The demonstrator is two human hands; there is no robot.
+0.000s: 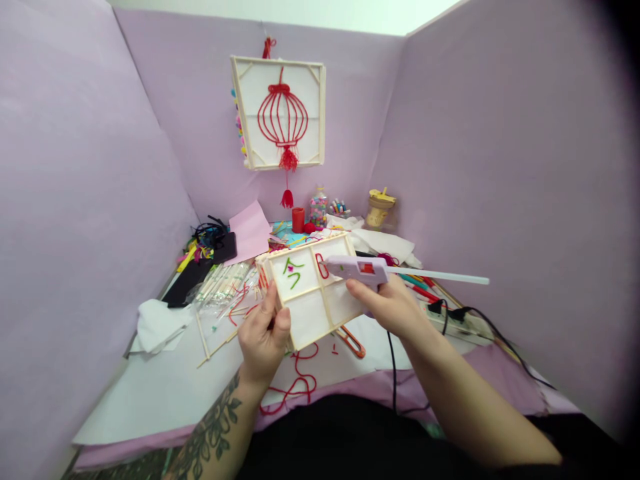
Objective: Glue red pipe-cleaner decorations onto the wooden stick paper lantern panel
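Note:
My left hand (pixel 265 333) grips the lower left edge of a wooden-framed box (pixel 309 320) and holds it tilted above the table. Its white face is split into four panels; green yarn strokes (pixel 294 273) lie in the upper left one, red yarn (pixel 321 266) in the upper right. My right hand (pixel 385 300) is closed around a lilac glue gun (pixel 363 269), its nozzle over the upper right panel by the red yarn. A long pale glue stick (pixel 440 274) sticks out of the gun's back.
Loose red yarn (pixel 300 381) and an orange cutter (pixel 353 342) lie below the box. A finished lantern box (pixel 283 113) hangs ahead. Bagged sticks (pixel 225 283) are at left, a power strip (pixel 460 325) with black cables at right.

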